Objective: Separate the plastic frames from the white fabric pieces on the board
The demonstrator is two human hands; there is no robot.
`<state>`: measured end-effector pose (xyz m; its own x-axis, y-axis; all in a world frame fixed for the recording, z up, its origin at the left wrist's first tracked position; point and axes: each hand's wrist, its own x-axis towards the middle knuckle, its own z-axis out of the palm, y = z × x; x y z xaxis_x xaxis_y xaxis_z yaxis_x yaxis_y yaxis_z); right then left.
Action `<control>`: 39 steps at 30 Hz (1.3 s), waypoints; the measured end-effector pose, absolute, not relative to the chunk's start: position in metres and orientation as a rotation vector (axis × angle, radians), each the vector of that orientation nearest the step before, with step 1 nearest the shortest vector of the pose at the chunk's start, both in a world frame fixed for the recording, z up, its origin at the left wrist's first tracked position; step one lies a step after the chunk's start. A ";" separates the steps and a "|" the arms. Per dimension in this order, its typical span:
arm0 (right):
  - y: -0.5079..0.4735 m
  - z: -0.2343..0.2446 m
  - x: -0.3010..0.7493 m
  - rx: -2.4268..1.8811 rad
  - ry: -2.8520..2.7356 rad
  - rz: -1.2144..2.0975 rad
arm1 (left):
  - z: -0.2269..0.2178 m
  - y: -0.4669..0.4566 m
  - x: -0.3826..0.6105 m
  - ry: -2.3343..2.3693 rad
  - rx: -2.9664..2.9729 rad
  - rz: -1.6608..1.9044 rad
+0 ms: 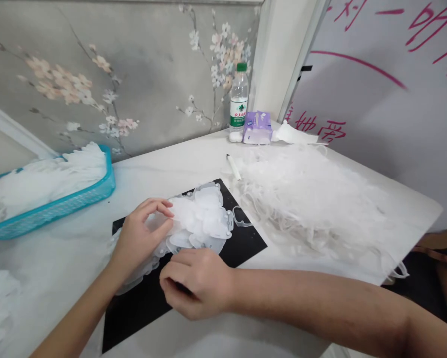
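A heap of thin translucent white plastic pieces [204, 219] lies on a black mat [246, 243] on the white table. My left hand [139, 236] pinches the left side of that heap between thumb and fingers. My right hand [195, 281] is curled just in front of the heap, fingers pressed together over the mat; what they hold is hidden. One loose ring-shaped strip [241, 218] lies at the mat's right edge.
A big pile of white plastic strips [313, 199] covers the table's right side. A turquoise basket [59, 206] full of white pieces sits at left. A pen [233, 167], water bottle [239, 102] and purple tissue pack [258, 128] stand at the back.
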<state>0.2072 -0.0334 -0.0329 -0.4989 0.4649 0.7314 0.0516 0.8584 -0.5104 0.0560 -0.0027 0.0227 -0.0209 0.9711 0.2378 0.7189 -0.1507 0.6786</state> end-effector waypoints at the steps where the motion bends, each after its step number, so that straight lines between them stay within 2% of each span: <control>1: -0.033 -0.032 0.208 -0.392 -2.034 0.576 | 0.026 -0.006 0.057 1.746 1.755 1.047; 5: -0.034 -0.026 0.213 -0.516 -1.929 0.849 | 0.045 -0.019 0.056 1.662 1.060 1.312; 7: -0.034 -0.023 0.215 -0.606 -1.892 1.005 | 0.054 -0.025 0.053 1.631 0.897 1.337; 11: -0.032 -0.021 0.217 -0.760 -1.801 1.238 | 0.067 -0.038 0.047 1.610 0.908 1.288; 15: -0.030 -0.021 0.218 -0.684 -1.625 1.402 | 0.072 -0.048 0.044 1.631 1.059 1.266; 27: -0.031 -0.026 0.219 -0.747 -1.579 1.146 | 0.076 -0.049 0.045 1.461 0.927 1.060; 39: -0.032 -0.027 0.221 -0.755 -1.611 1.139 | 0.077 -0.045 0.043 1.399 0.843 1.023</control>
<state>0.2211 -0.0324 -0.0273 -0.3218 0.8750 0.3617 -0.0494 0.3660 -0.9293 0.0429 -0.0446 0.0772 -0.0909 0.9258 -0.3670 -0.0688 0.3618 0.9297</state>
